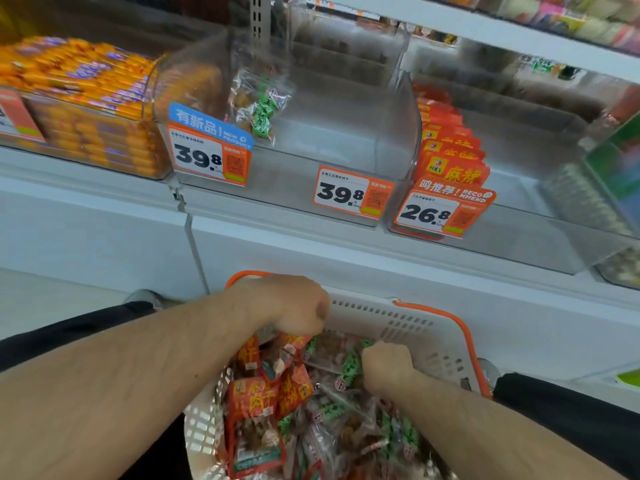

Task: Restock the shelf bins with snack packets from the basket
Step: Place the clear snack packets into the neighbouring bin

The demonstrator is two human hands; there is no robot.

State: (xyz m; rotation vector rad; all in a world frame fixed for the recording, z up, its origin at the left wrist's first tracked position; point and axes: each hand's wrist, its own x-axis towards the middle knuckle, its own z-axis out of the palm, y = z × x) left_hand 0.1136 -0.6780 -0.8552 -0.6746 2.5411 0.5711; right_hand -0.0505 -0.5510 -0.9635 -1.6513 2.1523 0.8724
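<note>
Middle bin [346,140]: mostly bare, few green packets [263,112] far left
Basket [433,327]: heaped packets; left hand [294,306], right hand [388,367] both curled, grabbing packets

Three white-and-orange paper price tags [351,192] hung along the white shelf edge [104,216]; a perforated grey metal upright [258,19] rose behind, blurred.
</note>
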